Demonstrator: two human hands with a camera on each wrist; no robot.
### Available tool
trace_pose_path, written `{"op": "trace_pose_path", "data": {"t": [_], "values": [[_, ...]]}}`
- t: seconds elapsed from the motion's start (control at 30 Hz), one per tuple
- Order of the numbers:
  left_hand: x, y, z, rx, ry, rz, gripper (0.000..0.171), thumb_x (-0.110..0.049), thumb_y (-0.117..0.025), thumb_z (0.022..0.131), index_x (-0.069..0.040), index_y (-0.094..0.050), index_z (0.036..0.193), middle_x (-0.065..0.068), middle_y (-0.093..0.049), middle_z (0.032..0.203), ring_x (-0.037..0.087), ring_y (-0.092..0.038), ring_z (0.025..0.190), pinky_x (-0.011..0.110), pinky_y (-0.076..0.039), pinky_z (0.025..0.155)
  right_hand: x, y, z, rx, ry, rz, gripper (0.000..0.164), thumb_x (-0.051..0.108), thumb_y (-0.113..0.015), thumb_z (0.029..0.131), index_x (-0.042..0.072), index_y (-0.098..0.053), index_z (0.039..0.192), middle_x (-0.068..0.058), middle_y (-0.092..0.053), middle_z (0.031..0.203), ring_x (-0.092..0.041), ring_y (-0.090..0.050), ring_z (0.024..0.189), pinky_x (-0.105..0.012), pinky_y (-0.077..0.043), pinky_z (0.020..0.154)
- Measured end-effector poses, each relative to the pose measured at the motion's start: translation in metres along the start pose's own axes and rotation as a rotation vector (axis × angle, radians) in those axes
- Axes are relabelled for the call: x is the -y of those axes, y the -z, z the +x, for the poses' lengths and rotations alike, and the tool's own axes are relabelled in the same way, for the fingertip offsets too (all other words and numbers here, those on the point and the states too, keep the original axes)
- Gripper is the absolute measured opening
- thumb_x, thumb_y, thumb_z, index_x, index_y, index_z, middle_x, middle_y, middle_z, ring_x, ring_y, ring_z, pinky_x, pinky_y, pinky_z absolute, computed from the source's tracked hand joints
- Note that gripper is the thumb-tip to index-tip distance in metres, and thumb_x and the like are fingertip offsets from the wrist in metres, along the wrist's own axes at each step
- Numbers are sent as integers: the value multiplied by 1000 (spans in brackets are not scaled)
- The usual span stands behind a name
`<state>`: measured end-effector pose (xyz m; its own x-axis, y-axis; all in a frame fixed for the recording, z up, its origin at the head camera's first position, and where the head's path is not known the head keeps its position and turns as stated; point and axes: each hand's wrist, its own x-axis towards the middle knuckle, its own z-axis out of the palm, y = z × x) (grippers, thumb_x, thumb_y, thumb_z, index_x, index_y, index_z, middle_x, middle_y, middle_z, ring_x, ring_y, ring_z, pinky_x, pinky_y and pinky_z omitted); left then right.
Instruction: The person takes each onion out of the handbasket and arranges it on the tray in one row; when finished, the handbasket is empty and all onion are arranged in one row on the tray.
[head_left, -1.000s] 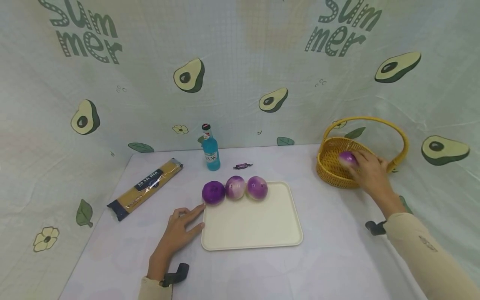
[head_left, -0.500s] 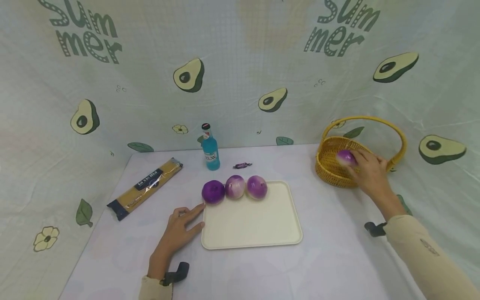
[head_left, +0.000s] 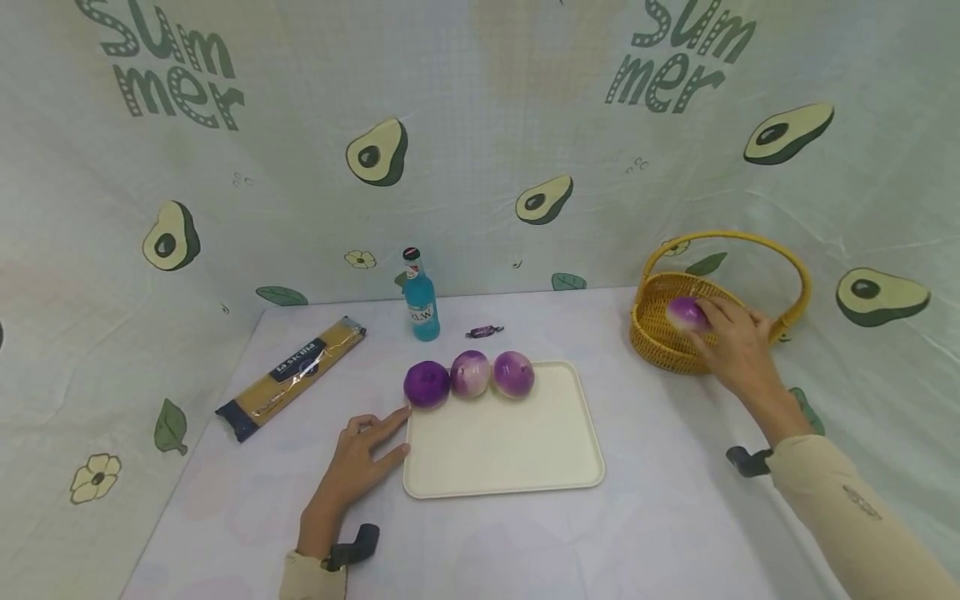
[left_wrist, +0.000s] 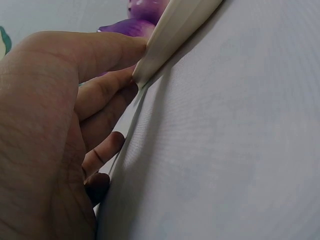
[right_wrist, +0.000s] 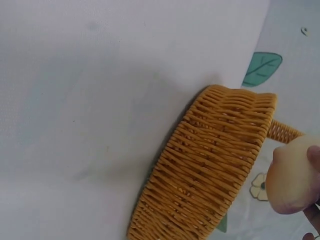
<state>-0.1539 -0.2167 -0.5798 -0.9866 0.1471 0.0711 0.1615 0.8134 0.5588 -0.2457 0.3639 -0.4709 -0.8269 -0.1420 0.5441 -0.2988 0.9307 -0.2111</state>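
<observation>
My right hand (head_left: 735, 346) holds a purple-and-white turnip (head_left: 686, 313) by its right side, over the wicker basket (head_left: 647, 333). In the right wrist view the turnip's pale end (right_wrist: 290, 172) shows beside the basket's wall (right_wrist: 205, 155), with only some fingertips visible at the frame's edge. My left hand (head_left: 360, 462) rests by the cream tray (head_left: 502, 450), index finger and thumb spread and touching its left edge. The left wrist view shows those fingertips against the tray's rim (left_wrist: 170, 42). Along the tray's back sit a dark purple round vegetable (head_left: 427, 385) and two purple-and-white turnips (head_left: 470, 374).
A blue bottle (head_left: 422, 304) stands upright behind the tray, with a small wrapped candy (head_left: 484, 332) to its right. A pasta packet (head_left: 292, 375) lies at the left. The basket's tall handle (head_left: 802, 287) arches over its opening. A printed cloth hangs behind the table.
The turnip in my right hand has shifted slightly left over the basket. My left hand and the things on the tray stay put.
</observation>
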Motion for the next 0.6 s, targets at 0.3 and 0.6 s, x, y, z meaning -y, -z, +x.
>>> {"op": "trace_pose_path", "data": {"t": [0.3, 0.6], "values": [[1, 0, 0, -4, -13, 6, 59, -58, -62, 92, -42, -47, 148, -14, -60, 138, 24, -41, 122, 56, -35, 100, 8, 1, 0, -48, 44, 22, 59, 2, -85, 76, -7, -58, 129, -27, -56, 128, -46, -50, 117, -61, -26, 95], [1, 0, 0, -1, -13, 2, 59, -57, -63, 92, -42, -48, 148, -14, -59, 139, 24, -41, 121, 55, -35, 100, 22, 2, -2, -20, 34, 17, 59, 4, -84, 78, -7, -58, 130, -28, -55, 132, -46, -48, 120, -60, -25, 95]]}}
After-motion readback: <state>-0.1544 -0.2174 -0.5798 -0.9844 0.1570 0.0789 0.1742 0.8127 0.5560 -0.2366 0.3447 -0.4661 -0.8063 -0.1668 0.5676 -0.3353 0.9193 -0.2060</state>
